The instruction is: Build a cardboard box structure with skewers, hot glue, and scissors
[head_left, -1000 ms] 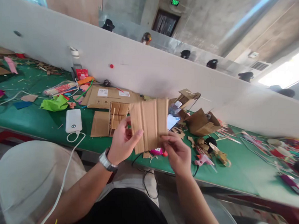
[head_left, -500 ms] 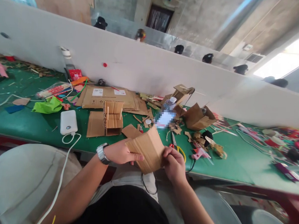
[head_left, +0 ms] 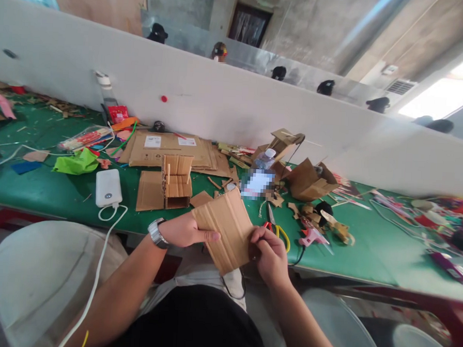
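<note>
A creased piece of cardboard (head_left: 225, 230) is held above my lap, tilted, at the bench's front edge. My left hand (head_left: 189, 232) grips its left side, thumb on top and the other fingers hidden underneath. At the right edge, my right hand (head_left: 269, 253) has its fingers curled and closed on the cardboard. Just behind, a small cardboard structure (head_left: 177, 183) with upright sticks stands on the green bench (head_left: 108, 216). Scissors (head_left: 277, 230) with red and yellow handles lie beyond my right hand, and a pink glue gun (head_left: 313, 236) lies to their right.
A white power bank (head_left: 108, 188) with a cable sits at the left. Flat cardboard sheets (head_left: 166, 154), a lit phone (head_left: 258, 182), a plastic bottle (head_left: 265, 160) and an open cardboard box (head_left: 312, 180) stand or lie farther back. A white partition (head_left: 220, 100) runs behind the bench.
The cardboard has turned slightly and lies flatter towards the camera, its lower corner a little lower. Both hands keep hold of it. The view has shifted slightly.
</note>
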A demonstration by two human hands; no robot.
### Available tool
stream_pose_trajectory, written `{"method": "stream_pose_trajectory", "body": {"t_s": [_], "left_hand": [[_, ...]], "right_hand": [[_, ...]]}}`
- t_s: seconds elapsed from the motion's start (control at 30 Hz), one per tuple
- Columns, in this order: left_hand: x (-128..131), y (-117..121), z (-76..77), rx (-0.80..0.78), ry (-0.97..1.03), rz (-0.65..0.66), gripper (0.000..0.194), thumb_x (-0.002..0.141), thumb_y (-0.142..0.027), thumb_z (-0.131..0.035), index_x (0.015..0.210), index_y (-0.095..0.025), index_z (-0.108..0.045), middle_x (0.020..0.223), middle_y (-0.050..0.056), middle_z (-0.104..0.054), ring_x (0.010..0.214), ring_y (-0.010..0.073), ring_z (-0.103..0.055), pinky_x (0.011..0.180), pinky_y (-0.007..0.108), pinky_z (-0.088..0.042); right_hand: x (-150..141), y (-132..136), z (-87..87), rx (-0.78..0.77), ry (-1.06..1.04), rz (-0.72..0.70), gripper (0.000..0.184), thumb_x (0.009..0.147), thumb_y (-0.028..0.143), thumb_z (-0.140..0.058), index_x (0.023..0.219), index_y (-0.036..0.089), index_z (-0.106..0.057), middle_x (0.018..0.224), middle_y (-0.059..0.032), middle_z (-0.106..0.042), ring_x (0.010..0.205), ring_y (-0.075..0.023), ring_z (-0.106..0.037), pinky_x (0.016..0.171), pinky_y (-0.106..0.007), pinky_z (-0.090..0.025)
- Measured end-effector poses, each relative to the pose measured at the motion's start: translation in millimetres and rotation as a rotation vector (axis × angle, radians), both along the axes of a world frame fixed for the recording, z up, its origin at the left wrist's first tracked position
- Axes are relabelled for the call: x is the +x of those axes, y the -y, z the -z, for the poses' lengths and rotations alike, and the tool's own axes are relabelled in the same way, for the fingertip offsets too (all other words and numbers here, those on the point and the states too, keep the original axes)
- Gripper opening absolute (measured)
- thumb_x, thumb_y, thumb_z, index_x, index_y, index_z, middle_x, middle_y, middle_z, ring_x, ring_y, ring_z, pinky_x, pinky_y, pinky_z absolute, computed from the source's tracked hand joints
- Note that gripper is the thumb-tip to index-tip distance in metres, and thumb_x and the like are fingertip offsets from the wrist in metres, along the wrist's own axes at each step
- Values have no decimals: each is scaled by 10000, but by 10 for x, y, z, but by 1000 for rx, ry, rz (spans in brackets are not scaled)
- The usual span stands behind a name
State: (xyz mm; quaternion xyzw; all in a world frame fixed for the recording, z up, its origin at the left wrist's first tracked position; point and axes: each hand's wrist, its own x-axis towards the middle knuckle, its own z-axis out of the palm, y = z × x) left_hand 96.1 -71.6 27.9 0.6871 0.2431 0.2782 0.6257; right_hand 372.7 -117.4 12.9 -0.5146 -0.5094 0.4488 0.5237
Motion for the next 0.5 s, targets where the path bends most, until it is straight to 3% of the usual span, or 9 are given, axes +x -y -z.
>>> {"method": "stream_pose_trajectory", "body": {"t_s": [0.1, 0.27, 0.37, 0.5], "left_hand": [[-36, -29, -4, -23, 53, -33, 685, 913, -725, -716, 1320, -173, -728, 1282, 120, -770, 1199, 290, -673, 1023, 415, -574], [-116, -87, -40, -119, 170, -101, 766, 862, -795, -705, 1258, -141, -754, 1130, 118, -768, 1034, 267, -680, 859, 334, -533], [-113, -92, -98, -71, 53, -88, 687, 873, -758, -716, 1184, -149, -770, 1053, 98, -759, 1004, 253, -669, 833, 318, -517], [-13, -76, -121, -27, -113, -200, 596, 874, -744, -707, 971, -158, -753, 890, 45, -716, 826, 186, -606, 769, 295, -483]], "right_hand": [[10, -6, -39, 72, 141, 8, 77, 692, 237, -579, 687, 220, -654, 691, -1, -595, 600, -143, -491, 544, -276, -363], [75, -25, -171, 211, 333, -28, 112, 717, 200, -520, 670, 233, -616, 658, 2, -602, 591, -155, -509, 565, -290, -385], [90, -22, -263, 328, 488, -92, 144, 742, 161, -514, 669, 236, -613, 668, -5, -632, 623, -166, -563, 606, -297, -421], [49, -5, -328, 388, 600, -150, 184, 772, 130, -488, 719, 240, -626, 708, -11, -665, 639, -169, -609, 631, -298, -456]]}}
